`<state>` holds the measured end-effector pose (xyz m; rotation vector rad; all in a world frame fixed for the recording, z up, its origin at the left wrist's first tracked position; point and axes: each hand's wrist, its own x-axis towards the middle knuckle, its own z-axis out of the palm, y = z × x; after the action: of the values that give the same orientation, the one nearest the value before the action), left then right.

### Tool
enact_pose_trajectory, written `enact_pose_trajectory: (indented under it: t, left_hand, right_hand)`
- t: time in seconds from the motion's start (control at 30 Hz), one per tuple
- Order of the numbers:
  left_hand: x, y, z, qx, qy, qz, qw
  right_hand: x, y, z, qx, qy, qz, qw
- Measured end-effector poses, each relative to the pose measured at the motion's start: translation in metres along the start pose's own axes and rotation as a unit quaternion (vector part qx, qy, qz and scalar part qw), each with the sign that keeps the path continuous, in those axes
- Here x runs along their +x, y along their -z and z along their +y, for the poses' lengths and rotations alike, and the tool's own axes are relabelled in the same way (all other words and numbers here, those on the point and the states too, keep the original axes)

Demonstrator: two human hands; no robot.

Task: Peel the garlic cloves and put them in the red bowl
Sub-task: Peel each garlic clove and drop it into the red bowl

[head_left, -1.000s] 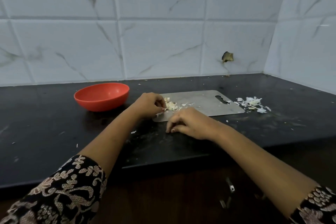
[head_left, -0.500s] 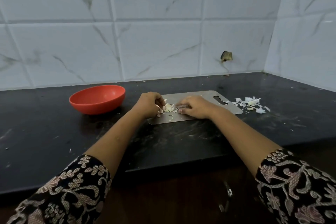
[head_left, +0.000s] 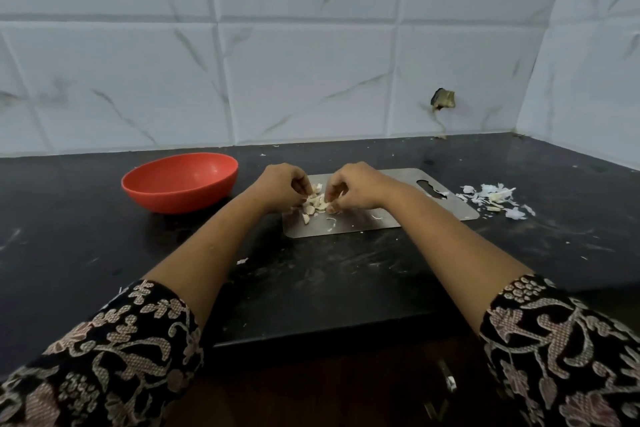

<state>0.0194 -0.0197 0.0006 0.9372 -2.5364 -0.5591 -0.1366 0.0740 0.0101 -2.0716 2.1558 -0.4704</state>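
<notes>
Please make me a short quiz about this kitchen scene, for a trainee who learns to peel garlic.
1. True or false: the red bowl stands left of the metal board.
2. Where is the heap of peels? A: in the bowl. B: on the counter, right of the board. C: on the floor.
3. Fill in: the left hand and the right hand both pick at garlic cloves lying on the ____.
Key: 1 true; 2 B; 3 board.

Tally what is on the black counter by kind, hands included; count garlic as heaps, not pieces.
Round red plastic bowl: 1
Flat grey steel cutting board: 1
Heap of pale garlic cloves on the board: 1
Heap of white garlic peel beside the board: 1
Hands: 2 (left hand, right hand)
Total: 6
</notes>
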Motion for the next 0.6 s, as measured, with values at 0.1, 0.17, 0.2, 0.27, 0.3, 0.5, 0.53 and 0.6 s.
enact_pose_trajectory:
  t: [0.1,0.17,0.2,0.27,0.3,0.5,0.53,0.6]
  left_hand:
    - [-0.001,0.0,-0.01,-0.024,0.002,0.007,1.0]
    - [0.0,0.0,-0.013,-0.021,-0.013,0.015,1.0]
    - [0.001,0.0,-0.012,-0.017,-0.026,0.025,0.999]
    - [0.003,-0.001,-0.01,-0.025,-0.046,0.047,0.998]
    - [0.004,-0.002,-0.009,-0.034,-0.052,0.053,0.997]
    - [0.006,-0.006,-0.008,-0.048,-0.062,0.061,0.995]
    - [0.007,-0.006,-0.01,-0.045,-0.062,0.066,0.995]
    - [0.006,-0.005,-0.013,-0.039,-0.059,0.079,0.994]
  right_hand:
    - [0.01,0.008,-0.004,-0.029,-0.006,-0.051,0.998]
    - [0.014,0.012,-0.004,-0.033,-0.007,-0.065,0.997]
    - [0.015,0.012,-0.003,-0.026,-0.009,-0.06,0.998]
    - [0.016,0.011,0.001,0.013,-0.015,-0.037,0.999]
    - [0.015,0.01,0.004,0.047,-0.02,-0.025,0.998]
    - [0.012,0.004,0.011,0.103,-0.032,0.049,0.993]
    - [0.012,0.003,0.01,0.102,-0.026,0.058,0.993]
    - [0.011,0.0,0.006,0.095,-0.009,0.051,0.994]
